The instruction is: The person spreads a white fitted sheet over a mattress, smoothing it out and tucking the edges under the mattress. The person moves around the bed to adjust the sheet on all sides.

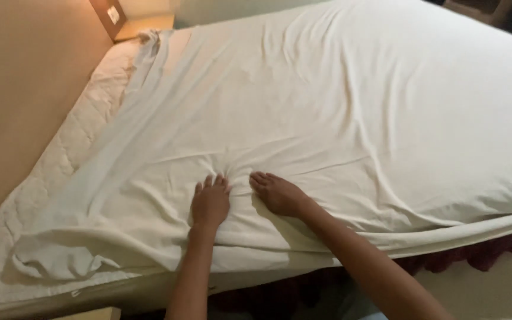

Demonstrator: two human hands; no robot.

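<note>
Partly hidden: left hand (pixel 211 203), right hand (pixel 278 194) fingertips sunk in white sheet (pixel 327 101).

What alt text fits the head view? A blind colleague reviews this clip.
Two bare hands, left hand and right hand, press flat side by side on a wrinkled white sheet spread over a bed. Along the wall side, the quilted mattress lies uncovered.

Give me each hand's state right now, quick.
Left hand: open, palm flat on the white sheet, holding nothing.
Right hand: open, fingers spread flat on the same sheet, holding nothing.
</note>
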